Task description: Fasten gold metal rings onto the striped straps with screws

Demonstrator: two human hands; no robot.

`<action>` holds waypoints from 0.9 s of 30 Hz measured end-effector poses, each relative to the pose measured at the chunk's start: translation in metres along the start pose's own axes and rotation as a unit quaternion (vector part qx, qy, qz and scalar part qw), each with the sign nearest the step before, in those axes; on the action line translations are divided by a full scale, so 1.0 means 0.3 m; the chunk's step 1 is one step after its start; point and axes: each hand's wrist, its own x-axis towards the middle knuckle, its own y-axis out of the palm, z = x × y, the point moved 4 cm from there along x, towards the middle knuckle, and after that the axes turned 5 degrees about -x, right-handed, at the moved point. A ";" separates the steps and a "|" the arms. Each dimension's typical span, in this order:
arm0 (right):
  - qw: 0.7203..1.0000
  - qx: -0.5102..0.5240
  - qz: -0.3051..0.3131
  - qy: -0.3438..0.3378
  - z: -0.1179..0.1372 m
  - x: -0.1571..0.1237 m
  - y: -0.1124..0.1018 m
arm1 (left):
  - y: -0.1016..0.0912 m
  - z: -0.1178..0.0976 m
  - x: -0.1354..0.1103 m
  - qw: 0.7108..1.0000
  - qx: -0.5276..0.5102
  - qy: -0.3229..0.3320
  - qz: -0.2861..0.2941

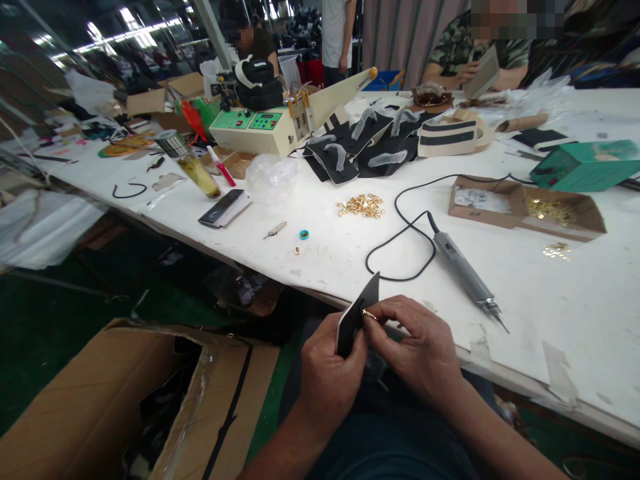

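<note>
Table (530,293) — panel (350,325) in left hand (331,370)

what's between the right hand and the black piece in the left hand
The head view shows a gold piece, pinched by the right hand; whether it touches the black piece isn't clear.

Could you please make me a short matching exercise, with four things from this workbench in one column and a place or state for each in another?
Column 1
1. Black panel
2. Small metal piece
3. Grey corded tool
4. Green box-shaped unit

Column 2
A. Lying on the white table, its thin tip pointing towards the near edge
B. Gripped in the left hand
C. Standing behind the open cardboard trays
D. At the fingertips of the right hand

Right pairs: 1-B, 2-D, 3-A, 4-C
</note>
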 end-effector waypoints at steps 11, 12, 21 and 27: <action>0.996 -0.008 -0.068 0.051 -0.036 -0.038 -0.003 | 0.040 -0.018 -0.025 0.997 0.020 0.076 0.022; 0.997 -0.007 -0.071 0.043 -0.034 -0.042 0.000 | 0.040 -0.021 -0.027 0.996 0.025 0.085 0.020; 0.975 0.169 0.107 0.094 0.026 -0.070 0.004 | 0.016 -0.011 -0.067 0.982 0.136 0.125 0.037; 0.902 0.275 0.045 0.330 -0.029 -0.092 0.016 | 0.025 -0.034 -0.086 0.968 0.180 0.159 0.074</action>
